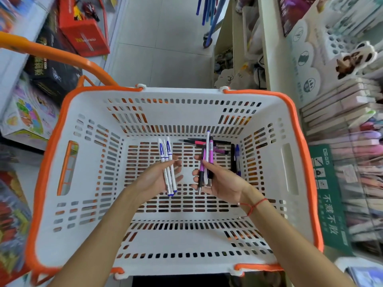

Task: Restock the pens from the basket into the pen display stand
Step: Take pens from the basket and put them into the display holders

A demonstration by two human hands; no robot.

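Mid-task, by the look of it. Inside the white basket point(269, 125), above its floor: left hand point(157, 179) gripping 3 white pens with blue print point(168, 168), fingers curled round them; right hand point(219, 179) pinching a mixed bunch of purple, white and black pens point(207, 162). Several loose pens point(209, 142) left on the basket floor, far right corner. Pen display stand point(356, 162) right of basket, blurred; fill level impossible to judge.
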